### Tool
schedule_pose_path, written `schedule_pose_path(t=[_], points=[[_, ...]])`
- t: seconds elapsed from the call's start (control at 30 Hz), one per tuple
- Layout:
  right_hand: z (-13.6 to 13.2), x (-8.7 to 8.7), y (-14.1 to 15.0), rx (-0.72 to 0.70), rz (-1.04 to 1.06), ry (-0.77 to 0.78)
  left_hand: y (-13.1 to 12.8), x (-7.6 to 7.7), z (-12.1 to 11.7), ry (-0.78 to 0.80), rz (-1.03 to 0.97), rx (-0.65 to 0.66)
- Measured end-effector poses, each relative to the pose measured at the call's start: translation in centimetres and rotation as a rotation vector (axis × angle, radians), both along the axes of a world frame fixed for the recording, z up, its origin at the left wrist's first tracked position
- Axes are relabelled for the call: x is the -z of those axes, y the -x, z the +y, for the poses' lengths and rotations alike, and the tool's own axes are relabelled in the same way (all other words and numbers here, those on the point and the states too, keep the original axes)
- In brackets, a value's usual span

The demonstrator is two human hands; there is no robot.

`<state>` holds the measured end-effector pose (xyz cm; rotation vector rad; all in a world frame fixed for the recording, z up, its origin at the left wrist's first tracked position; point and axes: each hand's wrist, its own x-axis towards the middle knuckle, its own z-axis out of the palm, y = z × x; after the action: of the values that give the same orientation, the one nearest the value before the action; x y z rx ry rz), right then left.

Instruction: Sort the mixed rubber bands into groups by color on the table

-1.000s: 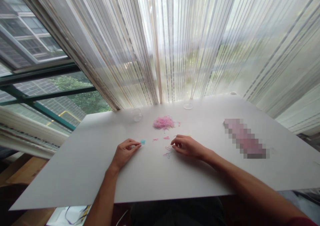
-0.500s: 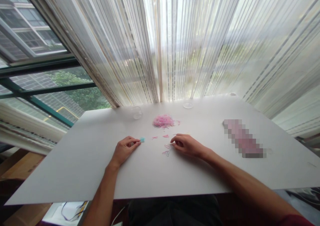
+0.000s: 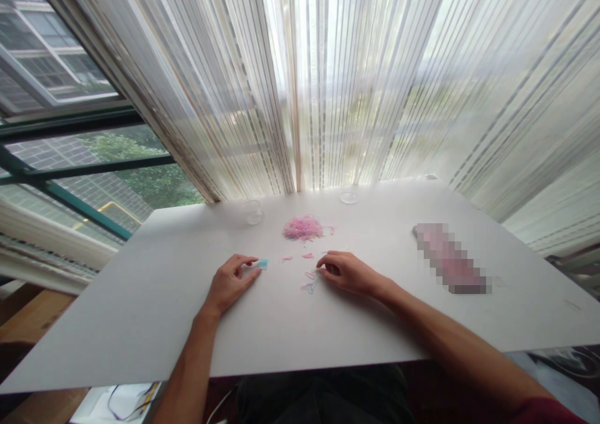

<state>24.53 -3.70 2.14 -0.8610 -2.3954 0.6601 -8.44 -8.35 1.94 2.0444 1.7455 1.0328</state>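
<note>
My left hand rests on the white table with thumb and index finger apart. A small teal bundle, perhaps of rubber bands, lies at its fingertips. My right hand has curled fingers, thumb and index close together; anything between them is too small to make out. By those fingertips lie a few loose thin bands, one pink and some pale purple. Two small pink pieces, a left one and a right one, lie between the hands. Beyond them is a heap of pink bands.
A clear round container stands at the table's back left, and a clear shallow lid or dish at the back middle. To the right lies a blurred-out pink oblong object. Striped sheer curtains hang behind the table.
My left thumb and index finger have parted from their pinch on the teal bundle, which now shows more fully. My right hand has barely changed. The whole view has shifted slightly.
</note>
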Motion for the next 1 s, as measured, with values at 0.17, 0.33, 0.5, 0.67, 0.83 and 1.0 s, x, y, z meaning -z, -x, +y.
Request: schedule_pose_path(t=[0.17, 0.33, 0.5, 0.67, 0.83, 1.0], points=[[0.0, 0.2, 0.0, 0.044, -0.042, -0.064, 0.2, 0.6, 0.1, -0.037, 0.06, -0.001], [0.0, 0.2, 0.0, 0.054, -0.066, -0.087, 0.0, 0.8, 0.2, -0.014, 0.064, -0.016], [0.0, 0.1, 0.1, 0.06, -0.07, -0.066, -0.2, 0.9, 0.2, 0.027, 0.06, -0.043], [0.0, 0.2, 0.1, 0.057, -0.062, -0.051, -0.1, 1.1, 0.3, 0.01, 0.039, -0.03], [0.0, 0.2, 0.3, 0.073, -0.068, -0.039, 0.1, 1.4, 0.3, 0.017, 0.029, -0.044], [0.0, 0.4, 0.5, 0.08, -0.063, -0.043, 0.1, 1.3, 0.3, 0.01, 0.015, -0.051]])
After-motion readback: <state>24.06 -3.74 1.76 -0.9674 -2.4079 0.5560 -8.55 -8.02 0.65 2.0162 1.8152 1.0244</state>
